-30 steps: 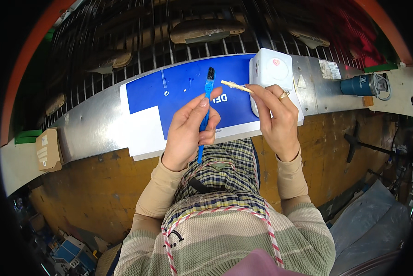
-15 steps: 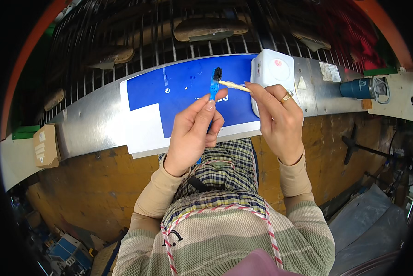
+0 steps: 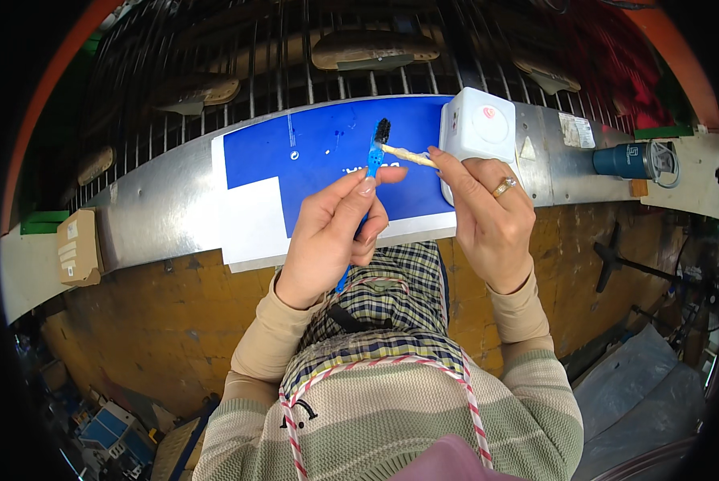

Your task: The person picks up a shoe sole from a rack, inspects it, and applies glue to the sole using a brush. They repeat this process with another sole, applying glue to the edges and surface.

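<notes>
My left hand (image 3: 334, 228) is closed round the handle of a blue toothbrush (image 3: 374, 151). The brush stands nearly upright, its black bristles at the top, and the tail of its handle shows below my fingers. Between the thumb and fingers of my right hand (image 3: 491, 212) is a thin cream-coloured stick (image 3: 411, 156) with an uneven, wrapped-looking surface. Its tip meets the brush head just below the bristles. Both hands are raised over a blue printed sheet (image 3: 255, 156), which lies on white paper (image 3: 251, 220).
A white plastic container (image 3: 487, 120) stands right of the sheet on the metal bench (image 3: 163, 196). Farther right lies a teal tumbler (image 3: 622, 160). At the left end is a cardboard box (image 3: 79, 248). Behind the bench run metal bars with several wooden pieces (image 3: 375, 50).
The brush head has tilted slightly to the right, and more of the lower handle shows. My right hand has shifted a little to the right and down, the stick's tip staying at the brush.
</notes>
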### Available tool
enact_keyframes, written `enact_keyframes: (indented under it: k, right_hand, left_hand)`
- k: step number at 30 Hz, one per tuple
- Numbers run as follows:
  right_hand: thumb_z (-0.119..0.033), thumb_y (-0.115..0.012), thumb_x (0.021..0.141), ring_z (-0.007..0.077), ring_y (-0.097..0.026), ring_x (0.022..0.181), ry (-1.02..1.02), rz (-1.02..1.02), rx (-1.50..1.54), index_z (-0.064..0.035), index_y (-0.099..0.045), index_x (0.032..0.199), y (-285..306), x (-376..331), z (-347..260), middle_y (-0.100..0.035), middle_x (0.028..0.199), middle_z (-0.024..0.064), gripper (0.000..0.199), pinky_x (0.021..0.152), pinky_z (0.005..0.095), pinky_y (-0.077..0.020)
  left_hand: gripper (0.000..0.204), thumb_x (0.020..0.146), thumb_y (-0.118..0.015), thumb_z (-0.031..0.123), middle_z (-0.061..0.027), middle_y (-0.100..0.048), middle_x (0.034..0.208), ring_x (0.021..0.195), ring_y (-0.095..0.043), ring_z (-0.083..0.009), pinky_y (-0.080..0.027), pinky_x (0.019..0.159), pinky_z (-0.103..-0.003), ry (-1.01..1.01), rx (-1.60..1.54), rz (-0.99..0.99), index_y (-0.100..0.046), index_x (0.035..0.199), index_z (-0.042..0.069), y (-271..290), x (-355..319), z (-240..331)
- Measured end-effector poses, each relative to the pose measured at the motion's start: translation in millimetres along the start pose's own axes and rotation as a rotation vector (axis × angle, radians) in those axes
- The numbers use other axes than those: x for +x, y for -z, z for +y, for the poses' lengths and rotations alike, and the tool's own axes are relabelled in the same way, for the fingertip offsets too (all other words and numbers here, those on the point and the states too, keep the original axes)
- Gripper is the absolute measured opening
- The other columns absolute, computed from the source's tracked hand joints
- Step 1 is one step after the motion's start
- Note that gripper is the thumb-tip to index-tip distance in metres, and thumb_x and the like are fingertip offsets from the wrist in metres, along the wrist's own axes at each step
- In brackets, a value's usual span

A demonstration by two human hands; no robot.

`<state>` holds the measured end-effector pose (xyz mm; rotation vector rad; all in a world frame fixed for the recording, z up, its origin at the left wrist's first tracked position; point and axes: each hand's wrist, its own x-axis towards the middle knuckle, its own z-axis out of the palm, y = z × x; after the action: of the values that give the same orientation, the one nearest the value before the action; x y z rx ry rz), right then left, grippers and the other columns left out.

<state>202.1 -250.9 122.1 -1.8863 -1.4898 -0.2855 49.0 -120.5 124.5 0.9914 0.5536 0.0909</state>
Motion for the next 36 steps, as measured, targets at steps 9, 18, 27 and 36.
enact_keyframes:
  k: [9,18,27,36]
  right_hand:
    - [0.002,-0.061,0.091,0.0167,-0.059,0.062,-0.357,-0.074,0.294,0.0048,-0.068,0.099,23,3,-6,-0.064,0.076,0.0104,0.011,0.053,0.0263,-0.0436]
    - [-0.005,-0.057,0.098,0.0074,-0.051,0.063,-0.524,-0.079,0.535,0.0023,-0.065,0.106,5,-9,-2,-0.064,0.078,0.0029,0.013,0.055,0.0222,-0.0392]
    - [-0.004,-0.053,0.1,0.0137,-0.052,0.066,-0.406,-0.055,0.466,0.0018,-0.061,0.102,-13,-1,-17,-0.064,0.081,0.0066,0.01,0.058,0.0265,-0.041]
    - [-0.008,-0.064,0.095,0.0228,-0.055,0.052,-0.304,-0.135,0.245,0.0001,-0.066,0.092,-26,7,-26,-0.065,0.071,0.013,0.009,0.05,0.0314,-0.0416]
  left_hand:
    - [0.04,0.107,-0.043,0.026,0.0042,-0.043,0.069,0.053,-0.033,-0.0017,-0.029,0.045,-0.018,-0.062,0.123,0.073,-0.055,0.135,-0.001,-3,-1,0]
    - [0.041,0.107,-0.038,0.024,-0.0009,-0.047,0.07,0.046,-0.027,-0.0036,-0.025,0.041,-0.02,-0.058,-0.086,0.005,-0.051,0.132,-0.006,2,2,1]
    - [0.033,0.107,-0.038,0.023,-0.002,-0.047,0.069,0.047,-0.029,-0.0037,-0.026,0.042,-0.019,0.008,-0.22,-0.045,-0.053,0.122,-0.003,3,6,-8]
    - [0.019,0.101,-0.053,0.011,-0.01,-0.06,0.066,0.052,-0.056,-0.0201,-0.044,0.05,-0.033,-0.515,0.714,0.339,-0.062,0.109,-0.004,-4,3,-20]
